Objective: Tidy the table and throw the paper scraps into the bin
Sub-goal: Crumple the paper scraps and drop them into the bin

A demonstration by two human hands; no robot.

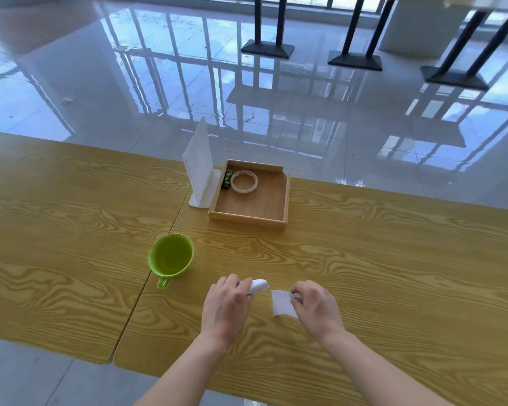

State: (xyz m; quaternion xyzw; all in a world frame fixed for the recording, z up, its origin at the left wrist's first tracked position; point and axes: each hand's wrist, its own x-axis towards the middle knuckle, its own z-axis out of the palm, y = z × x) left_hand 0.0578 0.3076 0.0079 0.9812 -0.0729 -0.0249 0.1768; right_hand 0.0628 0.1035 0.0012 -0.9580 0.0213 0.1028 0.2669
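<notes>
Item: paper scrap [281, 303], flat, white, roughly rectangular, faint marks near its upper edge; it lies on the worktop [393, 273] close to the near edge, right of centre, with its right side pinched under the curled fingers [295, 298] of the right hand [316, 307]. Item: rolled white paper [258, 286], a soft wad just left of the scrap and apart from it, held in the left hand [226, 306], whose fingers curl round it so that only its right end shows. Both forearms enter from the bottom edge, bare. Item: green cup [170, 257], upright, handle towards the person, standing left of the hands beside the seam between two worktop panels. Item: wooden tray [247, 219], shallow and square, farther back near the far edge; inside it, at the rear left, a tape roll [244, 182] lying flat and a small black-and-green item [226, 179] just beside the roll. Item: white holder [201, 171], upright with white sheets in it, touching or nearly touching the tray's left wall. Surroundings: glossy tiled floor [129, 83] reflecting window bars; black table bases [267, 49] beyond.
</notes>
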